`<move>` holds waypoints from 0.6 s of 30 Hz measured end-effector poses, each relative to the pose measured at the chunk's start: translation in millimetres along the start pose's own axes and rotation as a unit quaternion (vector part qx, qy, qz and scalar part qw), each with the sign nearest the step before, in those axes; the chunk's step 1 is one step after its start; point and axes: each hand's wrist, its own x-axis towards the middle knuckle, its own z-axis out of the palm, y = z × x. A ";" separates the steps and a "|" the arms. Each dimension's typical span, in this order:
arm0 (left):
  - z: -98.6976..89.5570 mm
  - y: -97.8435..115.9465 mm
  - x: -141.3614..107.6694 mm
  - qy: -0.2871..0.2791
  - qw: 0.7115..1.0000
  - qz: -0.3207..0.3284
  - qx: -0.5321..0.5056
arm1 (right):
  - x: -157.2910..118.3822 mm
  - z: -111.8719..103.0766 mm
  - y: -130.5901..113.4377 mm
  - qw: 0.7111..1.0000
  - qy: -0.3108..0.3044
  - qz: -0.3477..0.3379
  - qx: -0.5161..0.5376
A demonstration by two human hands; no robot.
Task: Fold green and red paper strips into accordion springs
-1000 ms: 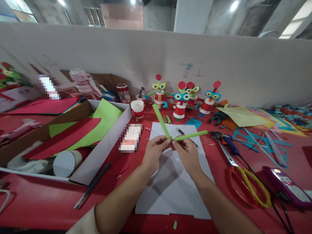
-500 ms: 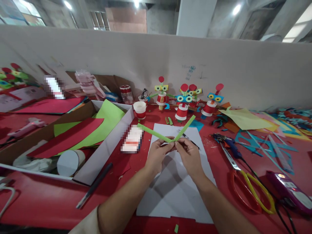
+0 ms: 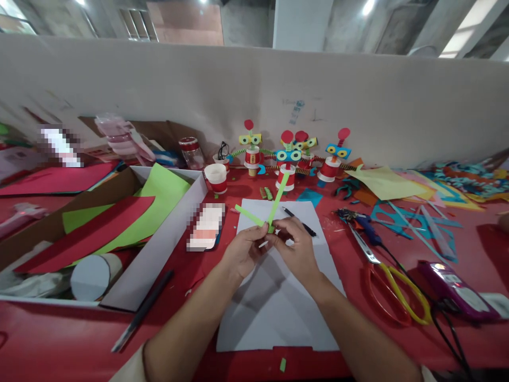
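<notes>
Two arms of bright green paper strip (image 3: 280,200) rise in a V from a small folded corner, held above a white sheet (image 3: 274,318). My left hand (image 3: 245,250) pinches the strip near that corner, thumb on top. Opposite it, my right hand (image 3: 295,245) grips the same corner between thumb and curled fingers; the fingertips are partly hidden. Just beyond the right hand a black pen (image 3: 299,220) lies across the sheet. Two little green pleated paper pieces (image 3: 266,193) rest on the red table behind the sheet.
On the left stands a box (image 3: 167,241) of coloured paper. Several paper-cup robot figures (image 3: 287,155) line the back beside a paper cup (image 3: 216,178). To the right lie scissors (image 3: 397,297), a glue gun (image 3: 368,228), blue stencils (image 3: 401,217) and a purple device (image 3: 453,292).
Both hands have shifted slightly left over the sheet. The strip's right arm now stands steeper, its left arm looks shorter, and the fold has turned. My view has swung a little right.
</notes>
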 end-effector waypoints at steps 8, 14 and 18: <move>4.7 2.7 -4.3 -0.010 0.998 -0.067 -0.010 | -3.9 -2.0 0.2 0.993 0.012 -0.090 -0.075; 5.1 -0.8 -3.4 -0.015 0.999 -0.047 -0.013 | -3.9 -0.6 0.4 0.997 0.016 -0.069 -0.031; 5.1 -3.7 -3.4 0.013 1.000 -0.006 -0.007 | -3.7 1.2 -1.0 0.999 0.020 -0.038 0.008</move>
